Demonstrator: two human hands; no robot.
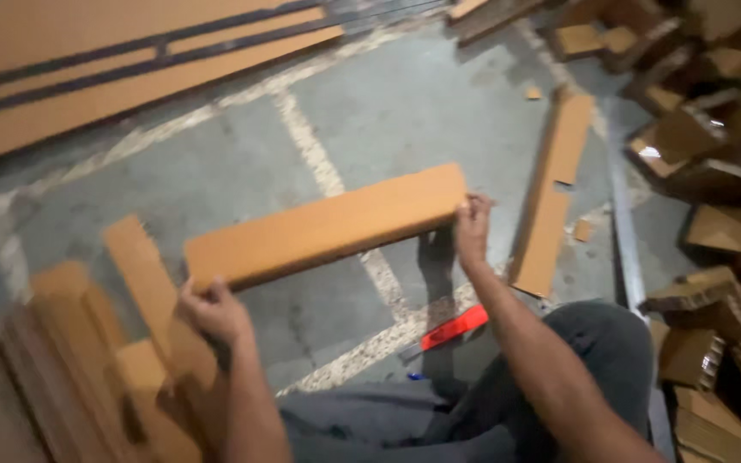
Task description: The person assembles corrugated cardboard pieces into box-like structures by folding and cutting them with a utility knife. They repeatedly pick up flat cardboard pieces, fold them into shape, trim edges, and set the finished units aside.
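Both hands, left hand [213, 310] and right hand [472, 225], are gripping opposite ends of a long cardboard strip [328, 226], holding it above the grey floor [388, 111].

Cardboard strip [328, 225] spans between left hand [213, 313] and right hand [472, 227], above the floor [405, 111]; stacked strips [87, 360] left; box pile [713, 171] right.

Both bare forearms reach forward and apart, the right stretched farther. The left hand [213, 313] and the right hand [472, 225] each have fingers curled closed in a grip.
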